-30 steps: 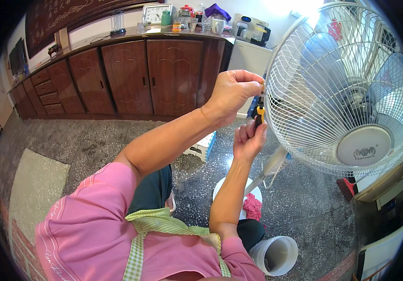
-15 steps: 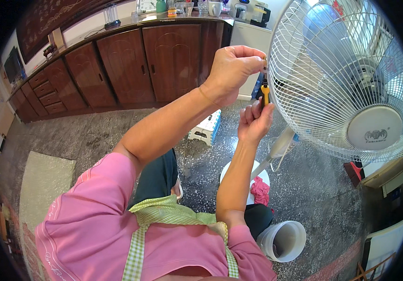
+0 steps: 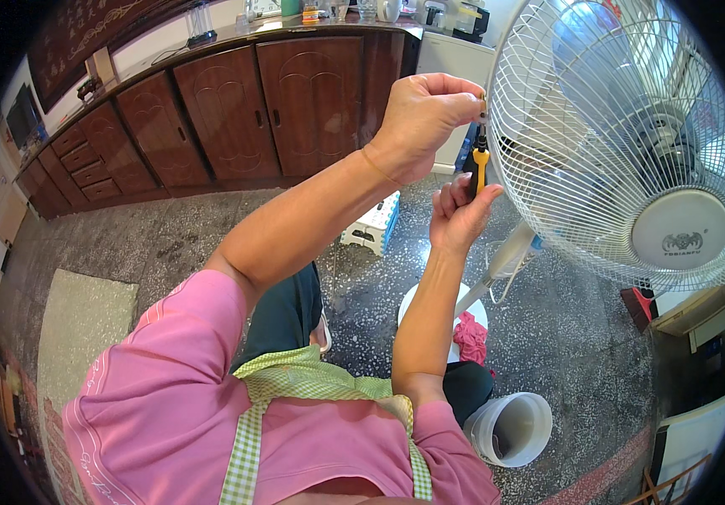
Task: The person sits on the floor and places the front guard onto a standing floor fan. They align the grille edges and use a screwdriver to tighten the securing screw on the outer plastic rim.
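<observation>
A white standing fan [image 3: 679, 229] with a wire cage rises on the right. At the left edge of its cage, my left hand [image 3: 428, 122] pinches with thumb and forefinger something small at the rim, mostly hidden by the fingertips. Below it, my right hand [image 3: 462, 215] grips a screwdriver [image 3: 481, 168] with a yellow and black handle. The screwdriver stands upright, its shaft pointing up toward the left fingertips. Whether its tip sits in a screw is too small to tell.
The fan's white round base [image 3: 413, 305] holds a crumpled pink cloth [image 3: 470, 338]. A white bucket [image 3: 524, 429] stands near my right knee. Beyond my hands are a folding step stool [image 3: 371, 227] and dark wooden cabinets [image 3: 219, 126]. A pale mat [image 3: 84, 337] lies at left.
The screwdriver handle has turned slightly, showing more of its black side, and my right fingers have shifted on it. My left hand keeps its pinch at the cage rim.
</observation>
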### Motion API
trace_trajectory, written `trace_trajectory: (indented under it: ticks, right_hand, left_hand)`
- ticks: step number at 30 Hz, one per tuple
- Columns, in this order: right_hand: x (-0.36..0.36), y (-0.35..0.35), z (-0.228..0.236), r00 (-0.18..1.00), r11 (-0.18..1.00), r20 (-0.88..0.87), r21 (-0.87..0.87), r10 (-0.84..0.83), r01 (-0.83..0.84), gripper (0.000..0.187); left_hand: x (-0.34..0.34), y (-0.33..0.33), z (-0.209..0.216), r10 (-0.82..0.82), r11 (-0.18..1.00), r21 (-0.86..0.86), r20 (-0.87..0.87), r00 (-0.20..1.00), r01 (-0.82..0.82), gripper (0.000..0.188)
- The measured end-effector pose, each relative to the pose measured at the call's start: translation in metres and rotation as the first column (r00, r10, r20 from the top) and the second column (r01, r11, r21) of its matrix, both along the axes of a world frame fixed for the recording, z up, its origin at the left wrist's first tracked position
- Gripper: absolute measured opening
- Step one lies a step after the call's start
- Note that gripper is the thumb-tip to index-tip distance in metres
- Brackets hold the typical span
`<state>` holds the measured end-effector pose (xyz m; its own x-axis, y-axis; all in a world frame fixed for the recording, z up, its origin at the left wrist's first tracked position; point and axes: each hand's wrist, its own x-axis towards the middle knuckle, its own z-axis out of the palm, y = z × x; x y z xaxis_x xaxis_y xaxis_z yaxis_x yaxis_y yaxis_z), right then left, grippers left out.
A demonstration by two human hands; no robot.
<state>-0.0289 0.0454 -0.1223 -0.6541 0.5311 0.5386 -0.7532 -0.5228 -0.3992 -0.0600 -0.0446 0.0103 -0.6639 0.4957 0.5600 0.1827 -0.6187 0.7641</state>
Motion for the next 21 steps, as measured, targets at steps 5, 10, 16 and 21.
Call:
trace_trajectory:
  ticks: [5, 10, 16, 21]
  right_hand:
    - [0.009, -0.020, 0.023, 0.962, 0.952, 0.176, -0.188, -0.208, 0.240, 0.034]
    - [0.006, -0.010, 0.016, 0.973, 0.974, 0.055, 0.039, -0.226, 0.224, 0.029]
    - [0.003, -0.006, 0.009, 0.990, 0.991, 0.079, -0.066, -0.114, 0.119, 0.028]
    - [0.007, -0.018, 0.025, 0.961, 0.959, 0.125, -0.108, -0.247, 0.261, 0.026]
  left_hand:
    - [-0.004, 0.000, -0.003, -0.018, 1.000, 0.004, 0.039, 0.999, 0.018, 0.013]
    - [-0.002, 0.002, -0.001, 0.004, 1.000, 0.011, 0.017, 1.000, -0.004, 0.012]
    - [-0.005, 0.003, -0.003, 0.008, 1.000, 0.014, 0.020, 1.000, -0.009, 0.012]
    - [-0.006, 0.002, -0.003, -0.003, 1.000, 0.025, 0.019, 1.000, 0.003, 0.013]
